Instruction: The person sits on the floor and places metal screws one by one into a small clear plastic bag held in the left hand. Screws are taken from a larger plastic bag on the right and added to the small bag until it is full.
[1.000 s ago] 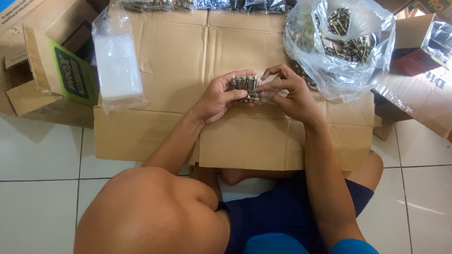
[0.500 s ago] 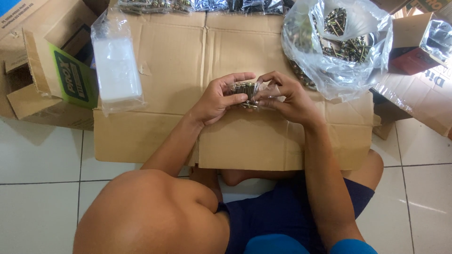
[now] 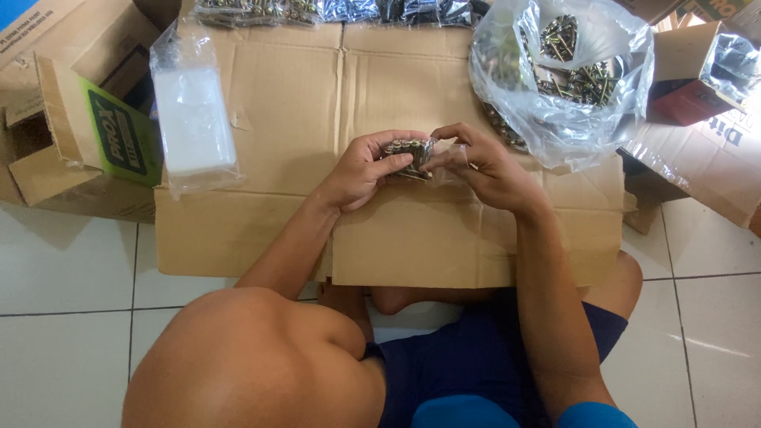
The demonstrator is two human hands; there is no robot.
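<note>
Screws (image 3: 406, 150), a small brass-coloured bundle, sit half hidden between the fingers of both hands, so their count and heads are hard to make out, and the small clear bag (image 3: 442, 161) around or beside them shows only as a faint glint; whether the bundle is already inside it cannot be told. The left hand (image 3: 366, 169) pinches the bundle from 9 o'clock, thumb and fingers closed on it. The right hand (image 3: 483, 162) closes on the bag from 3 o'clock, its fingertips meeting the bundle. Both hold it just above the flattened cardboard sheet (image 3: 277, 111). At 1 o'clock lies a large clear bag of loose screws (image 3: 567, 71); at 10 o'clock a stack of empty clear bags (image 3: 193, 119). Filled packets (image 3: 341, 9) at 12 o'clock are cut off by the frame edge
</note>
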